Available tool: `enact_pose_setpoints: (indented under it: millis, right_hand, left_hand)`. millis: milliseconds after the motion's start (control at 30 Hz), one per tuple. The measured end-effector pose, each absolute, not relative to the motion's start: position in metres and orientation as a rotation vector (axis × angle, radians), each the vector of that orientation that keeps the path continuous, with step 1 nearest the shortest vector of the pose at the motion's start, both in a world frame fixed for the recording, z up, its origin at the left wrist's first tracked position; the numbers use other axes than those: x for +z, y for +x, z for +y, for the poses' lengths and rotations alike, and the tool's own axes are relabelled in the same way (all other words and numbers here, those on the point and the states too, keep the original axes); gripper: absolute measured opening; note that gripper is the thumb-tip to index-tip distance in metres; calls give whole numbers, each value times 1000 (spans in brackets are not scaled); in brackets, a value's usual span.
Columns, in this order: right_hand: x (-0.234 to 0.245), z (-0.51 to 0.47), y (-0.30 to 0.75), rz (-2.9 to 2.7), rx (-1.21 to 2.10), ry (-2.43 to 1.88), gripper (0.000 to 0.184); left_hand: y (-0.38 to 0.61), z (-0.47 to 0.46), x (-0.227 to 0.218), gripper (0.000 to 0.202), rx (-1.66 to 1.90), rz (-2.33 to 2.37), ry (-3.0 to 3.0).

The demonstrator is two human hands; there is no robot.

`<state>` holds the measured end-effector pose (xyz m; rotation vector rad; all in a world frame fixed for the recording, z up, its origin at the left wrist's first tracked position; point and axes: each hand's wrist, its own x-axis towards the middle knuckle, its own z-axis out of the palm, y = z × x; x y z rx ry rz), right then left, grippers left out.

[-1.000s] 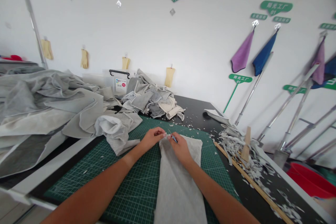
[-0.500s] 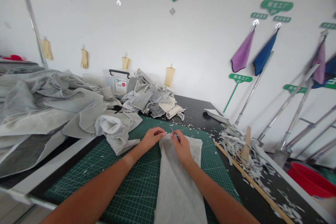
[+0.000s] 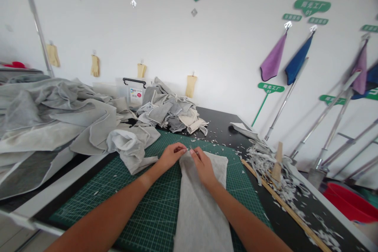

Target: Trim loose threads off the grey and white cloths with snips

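Observation:
A long piece of light grey fabric [image 3: 201, 216] lies lengthwise on the green cutting mat [image 3: 144, 204]. My left hand [image 3: 171, 155] pinches its far left corner between thumb and fingertips. Just to the right, my right hand [image 3: 203, 165] is closed around a small, thin metal tool [image 3: 191, 149], its tip pointing at that corner. Most of the tool is hidden by my fingers, so its kind cannot be made out. The fingertips of both hands are close together at the fabric's far edge.
Heaps of grey fabric [image 3: 59, 118] fill the left side, with another pile [image 3: 168, 110] behind the mat beside a clear plastic box [image 3: 126, 90]. Rightward lie a wooden strip [image 3: 283, 202], scraps [image 3: 295, 181] and a red basin [image 3: 348, 202]. Small offcuts dot the black tabletop [image 3: 221, 116].
My right hand has shifted slightly left, towards my left fingertips, and less of the metal tool shows. My left hand and the fabric stay almost where they were.

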<state>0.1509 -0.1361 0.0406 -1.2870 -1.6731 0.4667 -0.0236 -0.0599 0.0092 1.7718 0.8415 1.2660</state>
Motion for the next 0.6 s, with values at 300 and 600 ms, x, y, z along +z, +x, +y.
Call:
enact_pose_setpoints:
  millis: [300,600]
  right_hand:
    - [36,-133,151,-1759,463,-1315,37]
    - [35,-133,151,-1803,450,-1323,35]
  left_hand:
    - [-22,-62,11,25,1274,834,1770]
    - [-21,-60,8,25,1255,784,1753]
